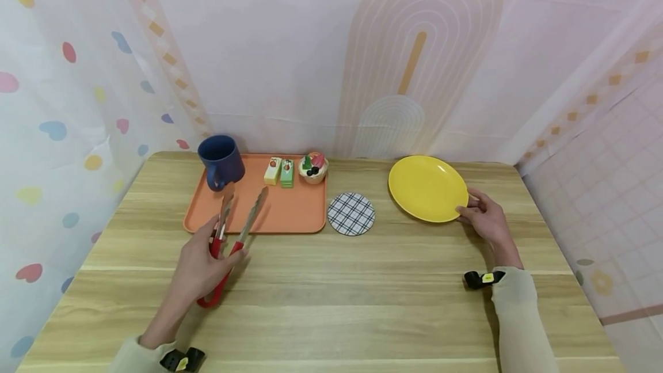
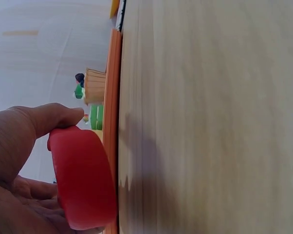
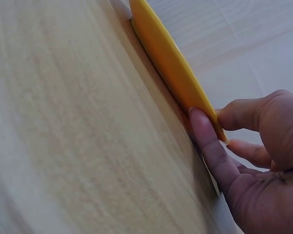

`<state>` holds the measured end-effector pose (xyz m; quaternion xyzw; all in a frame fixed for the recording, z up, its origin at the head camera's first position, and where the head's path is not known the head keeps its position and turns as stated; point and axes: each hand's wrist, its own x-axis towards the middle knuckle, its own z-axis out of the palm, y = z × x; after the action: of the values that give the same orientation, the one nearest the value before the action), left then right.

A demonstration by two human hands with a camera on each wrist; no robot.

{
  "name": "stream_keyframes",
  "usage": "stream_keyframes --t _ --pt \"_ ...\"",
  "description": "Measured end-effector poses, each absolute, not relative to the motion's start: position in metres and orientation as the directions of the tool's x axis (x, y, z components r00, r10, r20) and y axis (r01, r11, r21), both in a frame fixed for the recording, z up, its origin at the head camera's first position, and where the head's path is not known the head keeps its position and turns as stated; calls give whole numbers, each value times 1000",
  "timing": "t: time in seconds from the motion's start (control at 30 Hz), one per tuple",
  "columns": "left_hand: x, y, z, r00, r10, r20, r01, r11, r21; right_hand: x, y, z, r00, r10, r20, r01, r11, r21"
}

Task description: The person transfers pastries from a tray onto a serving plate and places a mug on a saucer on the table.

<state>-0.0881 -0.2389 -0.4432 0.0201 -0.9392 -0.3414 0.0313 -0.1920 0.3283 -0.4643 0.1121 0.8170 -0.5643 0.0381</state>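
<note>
My left hand (image 1: 199, 265) grips a pair of red-handled metal tongs (image 1: 237, 246), its thumb on one arm and its fingers at the other. The arms of the tongs stand spread, their tips over the front left of an orange tray (image 1: 295, 212). In the left wrist view the red bend of the tongs (image 2: 83, 178) shows close up. At the right, my right hand (image 1: 487, 224) pinches the rim of a yellow plate (image 1: 427, 189). Thumb and fingers lie on opposite faces of the plate (image 3: 168, 56) in the right wrist view.
On the tray are a dark blue mug (image 1: 228, 160) at back left, a yellow cake slice (image 1: 272, 171), a green cake slice (image 1: 287, 173) and a fruit-topped cupcake (image 1: 313, 168). A round checked coaster (image 1: 351, 213) lies between tray and plate. Printed curtains (image 1: 290, 45) hang behind the wooden table (image 1: 362, 304).
</note>
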Motion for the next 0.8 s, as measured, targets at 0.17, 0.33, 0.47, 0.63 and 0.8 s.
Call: stream_keyframes --t 0.17,0.33,0.47,0.63,0.8 --pt "-94 -235 -446 -994 -63 87 8 765 644 -192 329 -465 -973 144 -181 220 341 -914" --pt "-99 -233 -449 -991 -75 115 17 766 643 -192 329 -466 -973 150 -173 215 334 -918" --pt "-103 -231 -448 -987 -88 131 17 766 643 -193 328 -467 -974 153 -170 213 333 -918" --pt "-107 -230 -445 -982 -94 161 32 764 645 -192 328 -467 -973 150 -178 219 335 -916" --pt "-112 -228 -443 -976 -89 198 57 774 631 -192 329 -468 -970 152 -189 230 335 -914"
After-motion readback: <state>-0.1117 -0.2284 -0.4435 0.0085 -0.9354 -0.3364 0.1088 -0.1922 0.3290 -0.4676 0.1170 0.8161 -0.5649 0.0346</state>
